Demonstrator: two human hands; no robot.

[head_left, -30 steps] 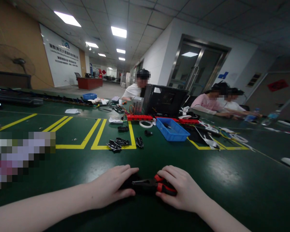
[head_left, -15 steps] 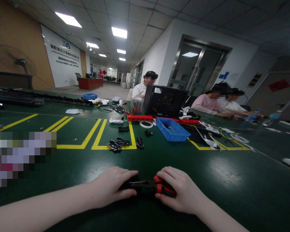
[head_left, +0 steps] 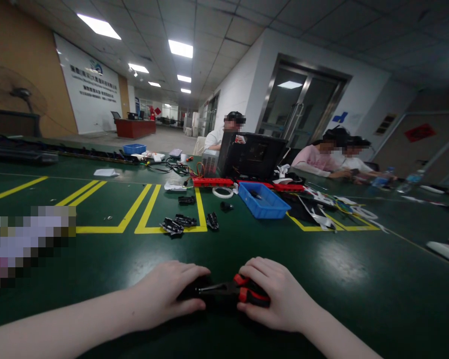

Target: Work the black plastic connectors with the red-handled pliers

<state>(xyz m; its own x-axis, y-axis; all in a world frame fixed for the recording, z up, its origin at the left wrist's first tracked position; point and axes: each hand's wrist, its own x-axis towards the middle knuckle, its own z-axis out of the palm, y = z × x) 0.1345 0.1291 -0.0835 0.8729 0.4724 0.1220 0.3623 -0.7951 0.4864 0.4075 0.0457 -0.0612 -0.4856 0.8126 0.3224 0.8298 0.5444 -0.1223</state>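
Note:
My right hand is wrapped round the red and black handles of long-nosed pliers, their jaws pointing left. My left hand lies opposite, thumb and fingers curved round a small black part. The tips of the pliers reach this part between thumb and forefinger; whether they grip it is too dark to tell. Beyond my hands, several black plastic-looking pieces lie around a yellow-taped outline, with a small black cylinder-like piece to their right.
A blue bin holding dark items stands on the green table. Behind it are red strips, a white ring and an open black computer case. Cables lie at right. Co-workers sit across the table.
The view has turned slightly right, so the table things sit further left. The pliers' tips show a little more beside my left thumb; both hands keep nearly the same pose.

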